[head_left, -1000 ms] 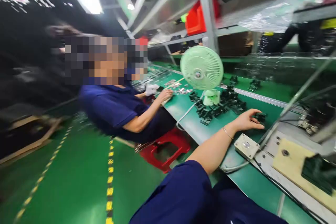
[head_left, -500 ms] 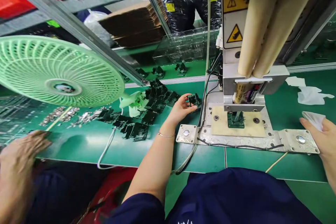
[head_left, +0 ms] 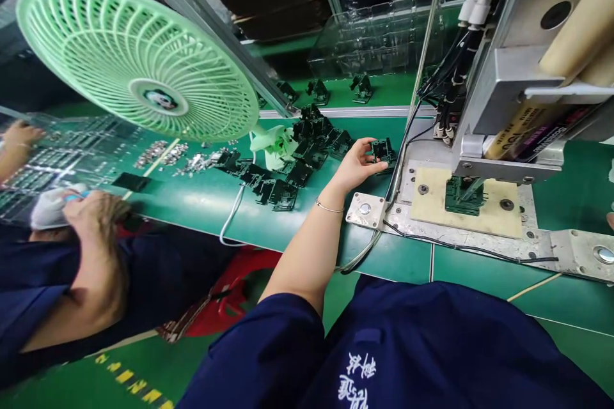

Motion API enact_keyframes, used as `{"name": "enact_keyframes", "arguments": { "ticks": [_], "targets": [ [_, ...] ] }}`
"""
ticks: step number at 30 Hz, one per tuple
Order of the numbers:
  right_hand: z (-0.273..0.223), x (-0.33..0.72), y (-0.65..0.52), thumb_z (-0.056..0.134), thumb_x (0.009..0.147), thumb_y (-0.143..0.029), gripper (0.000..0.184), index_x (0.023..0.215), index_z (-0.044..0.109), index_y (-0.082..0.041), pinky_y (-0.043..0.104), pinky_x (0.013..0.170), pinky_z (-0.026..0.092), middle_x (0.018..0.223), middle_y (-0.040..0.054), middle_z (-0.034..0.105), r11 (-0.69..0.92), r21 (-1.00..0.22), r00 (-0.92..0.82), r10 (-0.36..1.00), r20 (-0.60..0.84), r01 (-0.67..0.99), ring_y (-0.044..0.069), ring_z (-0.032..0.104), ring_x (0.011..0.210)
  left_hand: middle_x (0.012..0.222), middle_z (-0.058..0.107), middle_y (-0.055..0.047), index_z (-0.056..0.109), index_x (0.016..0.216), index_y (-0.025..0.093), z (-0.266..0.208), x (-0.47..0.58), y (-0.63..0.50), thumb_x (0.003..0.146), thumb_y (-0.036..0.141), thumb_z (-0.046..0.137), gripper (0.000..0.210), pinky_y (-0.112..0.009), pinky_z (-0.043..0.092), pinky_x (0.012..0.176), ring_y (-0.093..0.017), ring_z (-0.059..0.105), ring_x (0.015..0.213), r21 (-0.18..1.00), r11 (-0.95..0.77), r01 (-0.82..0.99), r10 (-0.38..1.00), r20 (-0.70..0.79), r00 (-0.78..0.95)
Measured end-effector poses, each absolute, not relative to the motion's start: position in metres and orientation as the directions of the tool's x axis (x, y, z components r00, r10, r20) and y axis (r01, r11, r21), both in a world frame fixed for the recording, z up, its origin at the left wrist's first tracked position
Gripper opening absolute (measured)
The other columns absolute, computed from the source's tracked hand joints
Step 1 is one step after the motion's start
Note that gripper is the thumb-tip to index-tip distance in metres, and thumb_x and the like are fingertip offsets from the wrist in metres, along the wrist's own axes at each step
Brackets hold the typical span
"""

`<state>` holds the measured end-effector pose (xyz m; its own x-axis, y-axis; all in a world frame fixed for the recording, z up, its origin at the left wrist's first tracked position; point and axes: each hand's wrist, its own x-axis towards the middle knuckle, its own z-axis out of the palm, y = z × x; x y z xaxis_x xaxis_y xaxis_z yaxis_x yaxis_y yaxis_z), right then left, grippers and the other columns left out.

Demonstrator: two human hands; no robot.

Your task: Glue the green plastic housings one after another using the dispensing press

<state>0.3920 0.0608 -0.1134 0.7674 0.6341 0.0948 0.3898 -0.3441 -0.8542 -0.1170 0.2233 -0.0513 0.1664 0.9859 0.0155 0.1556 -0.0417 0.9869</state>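
My left hand (head_left: 359,166) is closed around a small black plastic part (head_left: 382,151), held between thumb and fingers beside the machine's cables. At the right edge of the view only a sliver of my right hand (head_left: 611,220) shows, near the right metal button plate (head_left: 597,255); its fingers are cut off. Under the press head (head_left: 511,166), another dark part (head_left: 464,195) sits on the cream fixture plate (head_left: 417,211). More black parts (head_left: 283,193) lie in a cluster on the green bench to the left of my hand.
A green fan (head_left: 144,64) stands over the bench at left. Small metal pieces (head_left: 196,163) lie beside it. A co-worker's hand (head_left: 91,211) holds something blue further left. Clear trays (head_left: 369,38) and several black parts (head_left: 362,88) are at the back.
My view has swung, so the fan and machine sit further right. My left hand still holds the black part. My right hand, earlier holding white film, is almost out of view.
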Motion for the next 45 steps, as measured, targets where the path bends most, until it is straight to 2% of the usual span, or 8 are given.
{"name": "enact_keyframes", "arguments": {
  "ticks": [3, 9, 14, 20, 28, 32, 38, 45],
  "targets": [
    [-0.104, 0.383, 0.062, 0.087, 0.051, -0.038, 0.054, 0.103, 0.077, -0.026, 0.042, 0.058, 0.039, 0.094, 0.0096, 0.072, -0.305, -0.888, 0.772, 0.63, 0.083, 0.345, 0.029, 0.062, 0.075, 0.111, 0.054, -0.005, 0.051, 0.119, 0.022, -0.051, -0.117, 0.223, 0.057, 0.032, 0.091, 0.075, -0.031, 0.051, 0.086, -0.012, 0.057, 0.084, 0.984, -0.043, 0.17, 0.984, 0.013, 0.176],
    [-0.097, 0.375, 0.057, 0.089, 0.051, -0.037, 0.056, 0.104, 0.077, -0.023, 0.038, 0.054, 0.04, 0.092, 0.0095, 0.072, -0.319, -0.889, 0.773, 0.631, 0.06, 0.329, 0.027, 0.064, 0.075, 0.11, 0.053, -0.005, 0.05, 0.119, 0.023, -0.05, -0.116, 0.222, 0.057, 0.035, 0.091, 0.075, -0.03, 0.051, 0.086, -0.012, 0.057, 0.085, 0.985, -0.042, 0.167, 0.983, 0.011, 0.186],
    [-0.099, 0.378, 0.054, 0.086, 0.056, -0.038, 0.054, 0.108, 0.076, -0.025, 0.038, 0.051, 0.04, 0.097, 0.0094, 0.072, -0.36, -0.871, 0.776, 0.63, 0.037, 0.334, 0.033, 0.066, 0.085, 0.11, 0.052, -0.005, 0.05, 0.119, 0.023, -0.049, -0.116, 0.222, 0.057, 0.034, 0.091, 0.075, -0.029, 0.052, 0.085, -0.012, 0.056, 0.085, 0.986, -0.041, 0.164, 0.983, 0.01, 0.186],
    [-0.097, 0.376, 0.056, 0.087, 0.055, -0.036, 0.052, 0.104, 0.077, -0.024, 0.039, 0.044, 0.037, 0.087, 0.0123, 0.071, -0.371, -0.867, 0.783, 0.621, 0.035, 0.333, 0.035, 0.065, 0.076, 0.109, 0.053, -0.005, 0.051, 0.119, 0.023, -0.05, -0.117, 0.222, 0.058, 0.033, 0.091, 0.073, -0.031, 0.051, 0.086, -0.013, 0.057, 0.086, 0.986, -0.048, 0.159, 0.982, 0.017, 0.189],
    [-0.091, 0.371, 0.052, 0.084, 0.06, -0.04, 0.049, 0.107, 0.076, -0.026, 0.041, 0.051, 0.04, 0.098, 0.0099, 0.071, -0.387, -0.846, 0.762, 0.647, 0.034, 0.367, 0.034, 0.066, 0.081, 0.112, 0.054, -0.006, 0.051, 0.121, 0.021, -0.05, -0.118, 0.222, 0.06, 0.031, 0.09, 0.073, -0.034, 0.051, 0.089, -0.015, 0.058, 0.088, 0.983, -0.049, 0.179, 0.982, 0.015, 0.189],
    [-0.095, 0.375, 0.055, 0.087, 0.055, -0.039, 0.054, 0.105, 0.077, -0.023, 0.042, 0.052, 0.039, 0.096, 0.012, 0.071, -0.346, -0.873, 0.773, 0.632, 0.055, 0.345, 0.035, 0.065, 0.08, 0.11, 0.055, -0.006, 0.051, 0.119, 0.022, -0.05, -0.117, 0.222, 0.059, 0.034, 0.09, 0.073, -0.032, 0.051, 0.086, -0.014, 0.057, 0.087, 0.984, -0.059, 0.171, 0.98, 0.024, 0.196],
    [-0.104, 0.385, 0.055, 0.086, 0.057, -0.038, 0.052, 0.106, 0.076, -0.025, 0.045, 0.054, 0.038, 0.099, 0.0118, 0.071, -0.37, -0.854, 0.773, 0.631, 0.056, 0.365, 0.041, 0.065, 0.091, 0.108, 0.057, -0.005, 0.051, 0.117, 0.023, -0.049, -0.116, 0.222, 0.059, 0.037, 0.091, 0.072, -0.031, 0.052, 0.085, -0.014, 0.058, 0.085, 0.986, -0.067, 0.155, 0.977, 0.033, 0.213],
    [-0.107, 0.386, 0.055, 0.088, 0.053, -0.039, 0.055, 0.104, 0.077, -0.02, 0.043, 0.049, 0.037, 0.092, 0.0146, 0.07, -0.374, -0.863, 0.782, 0.622, 0.039, 0.34, 0.038, 0.063, 0.078, 0.109, 0.058, -0.005, 0.051, 0.117, 0.023, -0.048, -0.116, 0.222, 0.059, 0.038, 0.091, 0.072, -0.033, 0.052, 0.087, -0.014, 0.059, 0.085, 0.985, -0.069, 0.16, 0.976, 0.034, 0.214]
  ]
}}
